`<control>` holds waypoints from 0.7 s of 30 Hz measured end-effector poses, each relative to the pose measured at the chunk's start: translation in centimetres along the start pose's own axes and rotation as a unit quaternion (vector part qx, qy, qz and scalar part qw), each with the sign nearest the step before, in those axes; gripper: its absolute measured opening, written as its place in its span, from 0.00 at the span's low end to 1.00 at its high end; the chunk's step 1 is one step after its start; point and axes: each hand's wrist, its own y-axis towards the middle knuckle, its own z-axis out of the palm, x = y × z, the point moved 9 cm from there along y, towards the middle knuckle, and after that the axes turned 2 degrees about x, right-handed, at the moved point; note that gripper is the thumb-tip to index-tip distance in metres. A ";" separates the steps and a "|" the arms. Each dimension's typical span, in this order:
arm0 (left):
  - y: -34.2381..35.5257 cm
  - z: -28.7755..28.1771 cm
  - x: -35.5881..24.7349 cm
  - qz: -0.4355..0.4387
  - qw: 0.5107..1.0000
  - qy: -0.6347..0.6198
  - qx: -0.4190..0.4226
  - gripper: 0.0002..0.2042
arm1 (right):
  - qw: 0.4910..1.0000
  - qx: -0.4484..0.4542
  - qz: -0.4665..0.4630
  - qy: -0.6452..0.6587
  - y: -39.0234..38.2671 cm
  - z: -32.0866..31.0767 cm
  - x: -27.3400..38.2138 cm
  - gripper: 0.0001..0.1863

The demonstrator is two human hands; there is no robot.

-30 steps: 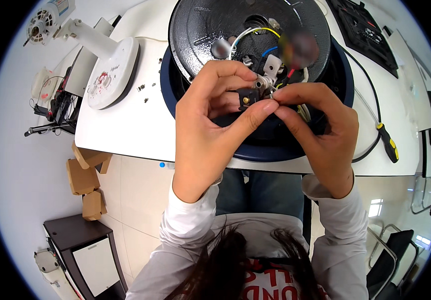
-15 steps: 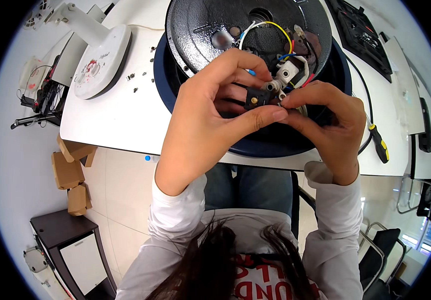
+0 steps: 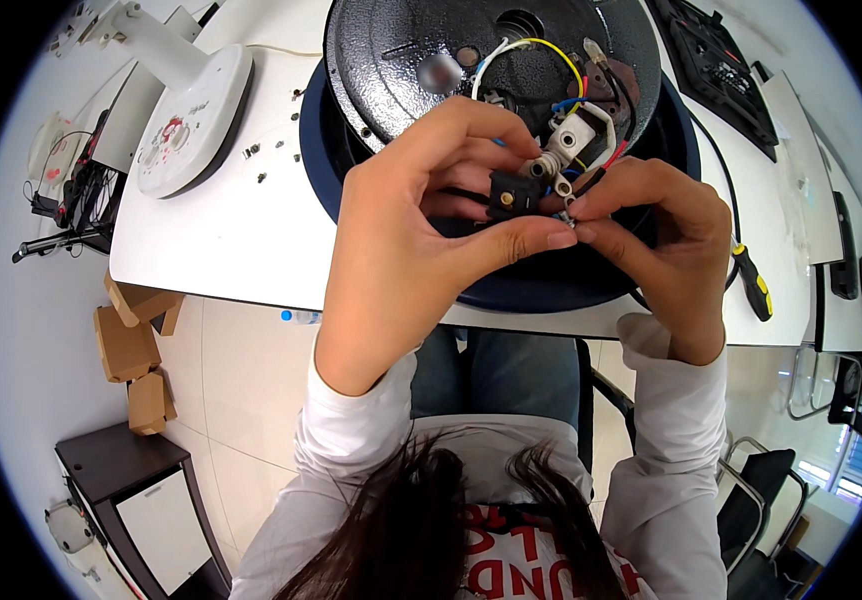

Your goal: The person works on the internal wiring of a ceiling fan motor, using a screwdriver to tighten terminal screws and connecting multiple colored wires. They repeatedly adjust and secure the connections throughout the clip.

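Note:
My left hand (image 3: 391, 230) is closed around an assembly made of a silvery metal fitting (image 3: 573, 138) and a black block (image 3: 513, 197) with a brass-coloured screw. Thumb and index finger of my right hand (image 3: 666, 225) pinch a small metal ring terminal (image 3: 568, 203) at the assembly's lower right, beside my left thumb tip. Coloured wires (image 3: 551, 47) run from the fitting to a glossy black round metal plate (image 3: 391, 70). That plate lies tilted against a dark blue round housing (image 3: 319, 150). What my left fingers cover behind the block is hidden.
Loose screws (image 3: 251, 151) are scattered on the white table (image 3: 201, 235), near a white stand (image 3: 186, 135). To the right lie a yellow-and-black screwdriver (image 3: 752, 283), a black cable (image 3: 726, 180) and an open black tool case (image 3: 716, 80). Cardboard boxes (image 3: 128, 343) sit on the floor.
My right fingertips have shifted slightly, and the small metal ring terminal between them shows more clearly. My left hand keeps its hold on the assembly. The whole view has moved a little.

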 end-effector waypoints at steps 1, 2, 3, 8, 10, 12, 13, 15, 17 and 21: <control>0.0 0.0 -0.1 0.005 1.000 0.011 -0.001 0.24 | 1.000 -0.007 -0.001 -0.001 -0.1 -0.1 0.1 0.07; -0.1 -0.1 -0.1 0.004 1.000 -0.016 -0.011 0.24 | 1.000 -0.014 -0.002 -0.002 -0.1 -0.1 0.1 0.07; -0.2 -0.2 0.0 0.004 0.999 -0.042 -0.022 0.23 | 1.000 -0.021 -0.004 -0.003 -0.1 -0.2 0.2 0.07; -0.1 -0.2 0.4 -0.003 0.997 -0.072 -0.038 0.20 | 0.998 -0.046 0.031 0.010 -0.3 -0.2 -0.4 0.06; -0.2 -0.2 0.3 0.007 0.996 -0.080 -0.039 0.18 | 0.998 -0.052 0.042 0.003 -0.2 -0.3 -0.4 0.06; -0.2 -0.2 0.3 0.010 0.997 -0.075 -0.036 0.18 | 0.997 -0.058 0.051 0.004 -0.2 -0.3 -0.6 0.06; -0.2 -0.2 0.2 0.012 0.997 -0.072 -0.035 0.18 | 0.997 -0.059 0.048 0.003 -0.2 -0.2 -0.6 0.06; -0.1 0.1 0.2 0.019 0.997 -0.071 -0.023 0.16 | 0.997 -0.062 0.044 -0.004 -0.2 -0.3 -0.7 0.06; -0.1 0.1 -0.1 0.027 0.998 -0.061 -0.019 0.14 | 0.997 -0.071 0.039 0.003 -0.3 -0.4 -0.7 0.06; 0.0 -0.1 0.0 0.028 0.997 -0.065 -0.021 0.10 | 0.997 -0.069 0.038 -0.008 -0.4 -0.8 -0.6 0.07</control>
